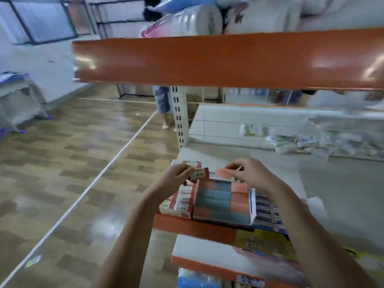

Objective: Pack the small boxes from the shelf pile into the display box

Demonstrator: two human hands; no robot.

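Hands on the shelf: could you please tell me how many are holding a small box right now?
1: the left hand pinches a small box; whether the right hand holds anything by the display box is unclear.

- Bright, even indoor light, with soft shadows.
- White glare streaks the orange shelf edge [207, 59] and the glossy floor [62, 163].
- Everything looks smeared with blur; straight lines bow near the edges.

A pale shelf [332, 183] with an orange front edge carries the display box [223, 202] near its front corner, a pile of small red-and-white boxes [182, 201] touching its left side, and clear-wrapped packets [324, 140] further back.
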